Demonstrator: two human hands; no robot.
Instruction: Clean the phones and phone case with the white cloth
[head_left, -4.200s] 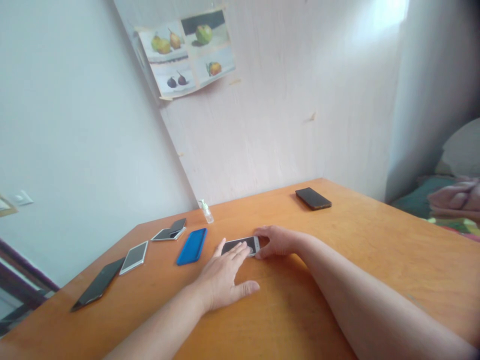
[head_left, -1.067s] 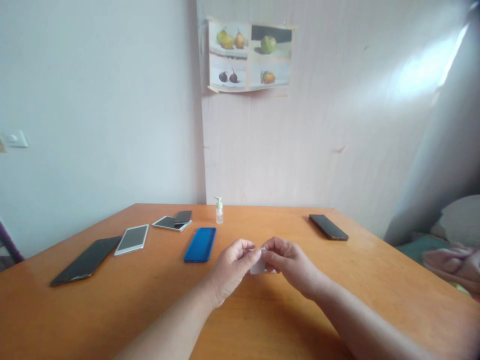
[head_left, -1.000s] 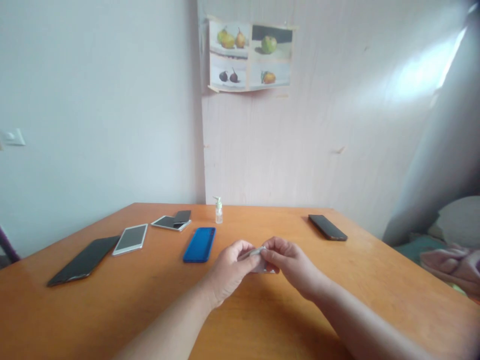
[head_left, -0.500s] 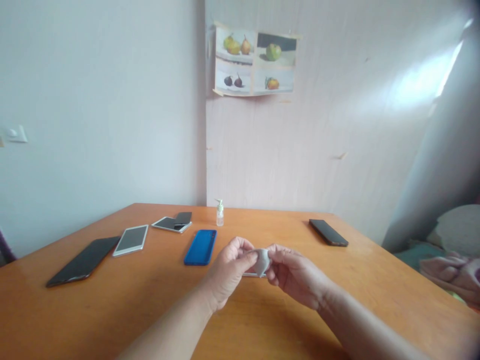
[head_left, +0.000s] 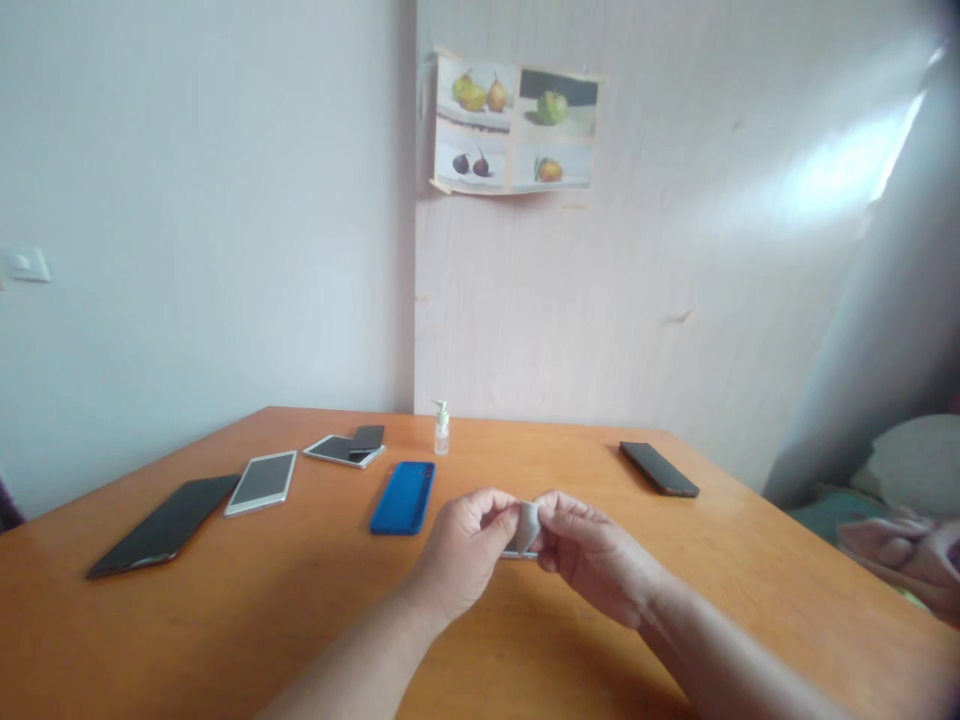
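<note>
My left hand (head_left: 472, 545) and my right hand (head_left: 589, 540) meet above the middle of the table, thumbs and fingers pinched on a small grey cloth (head_left: 529, 527). The cloth is folded and hangs down a little between the fingertips. Beneath it shows the edge of a flat device with a light rim (head_left: 517, 553), mostly hidden by my hands; it looks like a phone. Left of my left hand lies a blue phone case (head_left: 403, 497), and behind that stands a small clear pump bottle (head_left: 442, 432).
On the left of the wooden table (head_left: 300, 620) lie a large black tablet (head_left: 165, 525), a white tablet (head_left: 261, 482), and another white tablet (head_left: 330, 450) with a dark phone (head_left: 367, 438) on it. A black phone (head_left: 658, 468) lies at the back right. Crumpled fabric (head_left: 892, 550) sits beyond the right edge.
My left hand has shifted slightly right and down, and the cloth now hangs narrower between the fingers. The view has turned slightly.
</note>
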